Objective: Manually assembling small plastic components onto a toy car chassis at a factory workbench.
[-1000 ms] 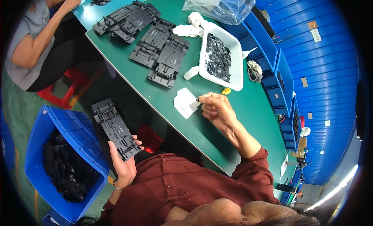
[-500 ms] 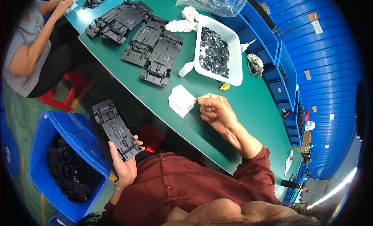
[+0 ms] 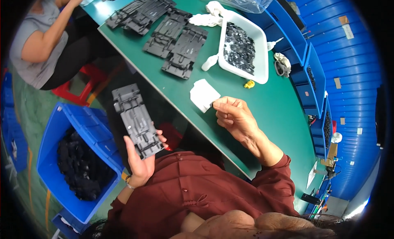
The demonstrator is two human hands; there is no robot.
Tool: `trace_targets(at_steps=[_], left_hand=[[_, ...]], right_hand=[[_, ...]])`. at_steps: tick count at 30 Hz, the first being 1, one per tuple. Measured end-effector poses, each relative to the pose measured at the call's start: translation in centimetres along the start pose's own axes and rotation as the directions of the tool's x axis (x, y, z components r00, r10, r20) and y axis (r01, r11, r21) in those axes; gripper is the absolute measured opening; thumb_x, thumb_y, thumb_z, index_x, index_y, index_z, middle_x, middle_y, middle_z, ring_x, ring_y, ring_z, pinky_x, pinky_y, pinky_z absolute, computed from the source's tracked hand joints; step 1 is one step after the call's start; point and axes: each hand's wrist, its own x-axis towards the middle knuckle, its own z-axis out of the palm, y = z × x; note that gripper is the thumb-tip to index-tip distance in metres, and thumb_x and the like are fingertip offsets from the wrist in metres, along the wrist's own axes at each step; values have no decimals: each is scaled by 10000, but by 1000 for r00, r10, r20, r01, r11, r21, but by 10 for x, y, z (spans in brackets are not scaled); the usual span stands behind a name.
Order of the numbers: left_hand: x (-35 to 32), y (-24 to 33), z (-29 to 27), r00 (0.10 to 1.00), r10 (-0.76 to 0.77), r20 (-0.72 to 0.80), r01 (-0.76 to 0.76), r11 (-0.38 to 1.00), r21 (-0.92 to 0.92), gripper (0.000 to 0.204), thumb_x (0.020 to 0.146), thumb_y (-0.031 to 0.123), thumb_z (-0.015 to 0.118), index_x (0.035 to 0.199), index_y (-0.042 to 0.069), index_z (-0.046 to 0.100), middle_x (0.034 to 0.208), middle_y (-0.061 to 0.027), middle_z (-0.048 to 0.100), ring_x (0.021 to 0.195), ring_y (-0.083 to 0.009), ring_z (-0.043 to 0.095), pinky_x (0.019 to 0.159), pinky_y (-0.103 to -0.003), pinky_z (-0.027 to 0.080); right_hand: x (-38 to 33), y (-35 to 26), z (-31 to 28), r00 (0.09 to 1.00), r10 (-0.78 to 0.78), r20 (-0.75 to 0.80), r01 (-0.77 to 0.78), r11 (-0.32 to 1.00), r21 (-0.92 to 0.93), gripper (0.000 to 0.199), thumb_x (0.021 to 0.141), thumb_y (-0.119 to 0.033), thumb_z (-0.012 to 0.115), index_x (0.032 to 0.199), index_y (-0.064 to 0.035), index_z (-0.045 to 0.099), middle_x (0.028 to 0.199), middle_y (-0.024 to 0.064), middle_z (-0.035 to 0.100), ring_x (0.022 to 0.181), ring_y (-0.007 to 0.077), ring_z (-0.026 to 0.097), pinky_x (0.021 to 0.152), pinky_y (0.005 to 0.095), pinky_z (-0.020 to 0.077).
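Observation:
My left hand (image 3: 141, 159) grips a long black moulded plastic panel (image 3: 135, 120) by its lower end, holding it off the table's near edge, above my lap. My right hand (image 3: 234, 116) rests on the green table (image 3: 266, 111) with its fingers curled; a tiny dark piece seems pinched at the fingertips, next to a folded white cloth (image 3: 204, 94). A white tray (image 3: 223, 54) full of small black parts stands further back on the table.
Several black panels (image 3: 172, 37) lie in a row on the far table. A blue bin (image 3: 78, 128) of black parts stands on the floor at my left. Another person (image 3: 45, 42) in grey sits at the upper left. Blue bins (image 3: 316, 74) line the right edge.
My left hand has kept the black panel in the same pose. My right hand has stayed by the white cloth, fingers curled a little tighter.

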Motion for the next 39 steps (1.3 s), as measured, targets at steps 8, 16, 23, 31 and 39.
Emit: trace_targets(at_steps=[8,16,23,31,39], left_hand=[[-12,1,13,983,-38,178,72,979,-189,773,1056,616,236,1484,-10,383,1227,-178,606,1087,-292,623,990,-494,502],[-39,-1,16,986,-45,158,86,960,-266,713,1057,607,293,1449,35,463,1267,-131,630,1109,-242,622,968,-442,499],[-47,3,4,989,-2,151,32,981,-194,731,1049,634,272,1430,56,509,1408,-97,574,1307,-256,537,1126,-459,406],[-43,6,14,995,-21,98,32,993,-116,720,1082,575,192,1368,9,532,1229,-123,657,1152,-234,629,1021,-396,502],[-34,-7,20,993,-9,115,26,989,-146,639,1109,476,195,1324,-17,539,1218,-149,647,1144,-235,633,1018,-381,506]], right_hand=[[-39,31,43,961,-220,167,249,953,-175,109,953,-124,714,975,-27,669,724,-40,559,572,45,429,512,211,311],[-54,60,127,767,-514,385,636,689,-348,54,981,-49,657,996,3,654,860,-12,606,705,33,552,610,202,456],[-47,106,132,434,-774,462,850,181,-495,92,807,-21,777,888,-36,737,848,56,670,763,195,609,633,305,484],[-40,120,119,109,-871,479,794,-213,-569,299,625,-25,865,887,-121,758,803,-1,629,719,201,529,726,330,389],[-30,119,106,73,-854,515,752,-292,-590,301,620,-103,861,901,-144,761,791,-41,594,699,167,523,827,348,354]])
